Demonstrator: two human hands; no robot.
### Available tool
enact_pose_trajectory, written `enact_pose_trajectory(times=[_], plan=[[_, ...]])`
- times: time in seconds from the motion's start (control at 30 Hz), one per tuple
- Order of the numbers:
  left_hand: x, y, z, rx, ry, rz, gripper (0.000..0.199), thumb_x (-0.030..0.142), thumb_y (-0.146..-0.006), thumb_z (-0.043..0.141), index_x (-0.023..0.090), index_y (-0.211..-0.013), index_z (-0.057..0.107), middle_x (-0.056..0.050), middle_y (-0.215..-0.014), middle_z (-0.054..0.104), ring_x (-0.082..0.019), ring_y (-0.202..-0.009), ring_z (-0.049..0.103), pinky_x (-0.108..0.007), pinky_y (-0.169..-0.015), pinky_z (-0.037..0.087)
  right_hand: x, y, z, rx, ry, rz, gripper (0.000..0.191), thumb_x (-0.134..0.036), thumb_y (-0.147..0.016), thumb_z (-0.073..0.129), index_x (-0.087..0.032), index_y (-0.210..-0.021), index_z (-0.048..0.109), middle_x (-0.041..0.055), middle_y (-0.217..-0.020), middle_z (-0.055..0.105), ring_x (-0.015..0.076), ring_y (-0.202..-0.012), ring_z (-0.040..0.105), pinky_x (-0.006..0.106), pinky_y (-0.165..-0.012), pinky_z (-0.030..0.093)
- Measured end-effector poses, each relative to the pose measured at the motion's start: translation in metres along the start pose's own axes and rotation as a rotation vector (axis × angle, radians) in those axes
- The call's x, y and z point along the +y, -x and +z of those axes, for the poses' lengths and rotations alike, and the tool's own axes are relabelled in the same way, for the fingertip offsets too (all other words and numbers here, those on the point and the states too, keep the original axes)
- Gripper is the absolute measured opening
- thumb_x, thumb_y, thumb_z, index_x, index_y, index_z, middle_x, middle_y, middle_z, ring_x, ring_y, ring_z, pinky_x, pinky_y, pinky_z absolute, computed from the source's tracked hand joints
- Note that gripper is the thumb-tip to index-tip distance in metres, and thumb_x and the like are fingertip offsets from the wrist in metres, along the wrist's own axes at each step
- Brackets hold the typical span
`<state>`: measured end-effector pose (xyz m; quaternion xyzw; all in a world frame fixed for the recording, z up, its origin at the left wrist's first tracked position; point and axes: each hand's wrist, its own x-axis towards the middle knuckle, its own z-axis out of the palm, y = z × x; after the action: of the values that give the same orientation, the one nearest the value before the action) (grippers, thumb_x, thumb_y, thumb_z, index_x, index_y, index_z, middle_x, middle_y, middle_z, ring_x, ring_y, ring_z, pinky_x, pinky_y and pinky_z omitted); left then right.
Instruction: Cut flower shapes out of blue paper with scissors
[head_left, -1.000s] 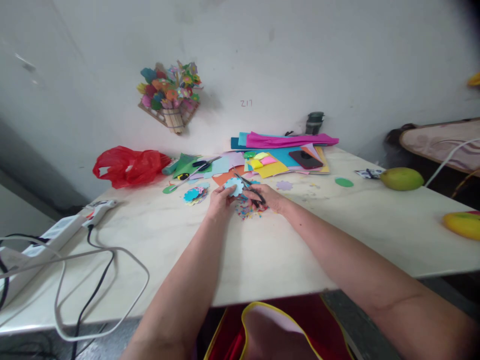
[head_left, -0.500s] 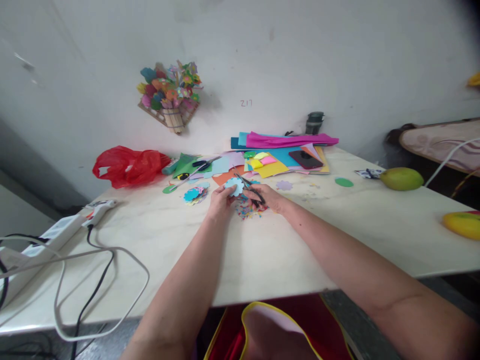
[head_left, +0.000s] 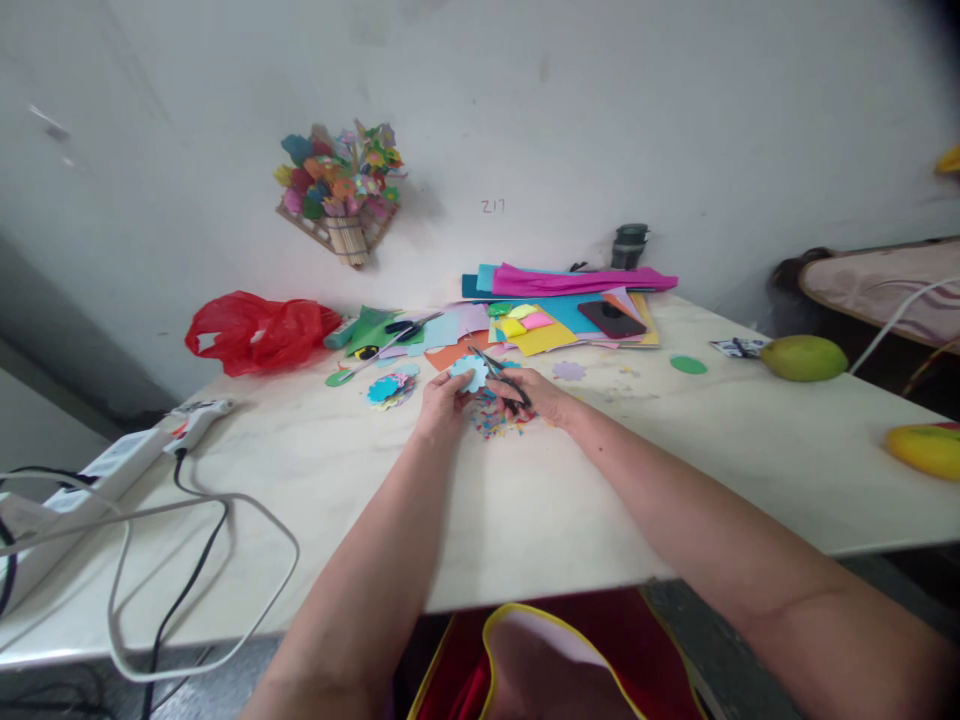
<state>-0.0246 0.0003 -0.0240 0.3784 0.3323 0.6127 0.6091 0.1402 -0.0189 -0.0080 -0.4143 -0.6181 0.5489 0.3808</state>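
Between thumb and fingers, my left hand [head_left: 442, 398] pinches a light blue scalloped paper flower [head_left: 471, 373]. My right hand [head_left: 541, 395] is closed round the dark handles of a pair of scissors [head_left: 513, 391], whose blades lie at the flower's right edge. Tiny coloured paper scraps [head_left: 496, 425] are scattered on the table just below both hands. To the left lies a small pile of cut paper flowers [head_left: 388, 389], with a blue one on top. A pale purple paper flower [head_left: 569, 371] rests to the right of my right hand.
Coloured sheets [head_left: 555, 338] and a phone [head_left: 612, 319] lie behind the hands. Further left are a second pair of scissors [head_left: 405, 328] and a red plastic bag [head_left: 259, 335]. Mangoes [head_left: 804, 358] sit at right; a power strip [head_left: 90, 480] with cables is at left.
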Motion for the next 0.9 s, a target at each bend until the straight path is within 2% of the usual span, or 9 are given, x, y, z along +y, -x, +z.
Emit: enact_pose_trajectory(times=[0.9], plan=[[0.0037,-0.0013,-0.0024,0.051,-0.014,0.015,0.026,0.018,-0.051,0.079,0.013,-0.073,0.066,-0.003,-0.069,0.068,-0.012,-0.058,0.061,-0.026,-0.059,0.052,0.0057,-0.0057,-0.0031,-0.003,-0.004,-0.022,0.029,-0.036,-0.071,0.076,-0.015,-0.074,0.057,-0.0037,-0.047,0.054,0.0069,-0.032,0.044,0.016,-0.027,0.026]])
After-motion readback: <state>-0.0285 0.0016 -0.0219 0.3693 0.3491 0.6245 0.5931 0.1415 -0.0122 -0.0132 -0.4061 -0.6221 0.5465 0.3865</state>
